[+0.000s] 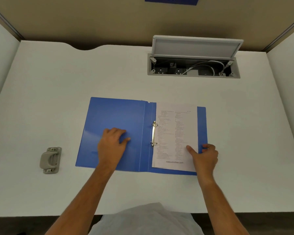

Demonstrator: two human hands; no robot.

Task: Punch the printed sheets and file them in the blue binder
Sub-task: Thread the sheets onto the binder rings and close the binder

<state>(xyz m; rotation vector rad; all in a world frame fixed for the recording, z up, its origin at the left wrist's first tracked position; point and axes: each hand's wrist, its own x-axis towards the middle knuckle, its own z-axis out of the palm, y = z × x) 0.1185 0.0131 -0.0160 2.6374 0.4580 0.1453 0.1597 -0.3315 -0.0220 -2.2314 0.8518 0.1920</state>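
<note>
The blue binder (115,116) lies open and flat in the middle of the white desk. Printed sheets (176,133) rest on its right half, their left edge on the two metal rings (154,134). My left hand (111,145) presses palm-down on the inside of the left cover, fingers loosely apart. My right hand (204,156) pinches the right edge of the sheets near the lower corner, thumb on top of the paper and fingers curled at the edge over the binder's right cover. A grey hole punch (50,160) sits on the desk to the left of the binder.
At the back right of the desk (58,90), a cable box (193,67) stands with its lid raised, sockets and white cables inside. Beige partition walls enclose the desk on the back and both sides. A curved cut-out notches the back edge at left.
</note>
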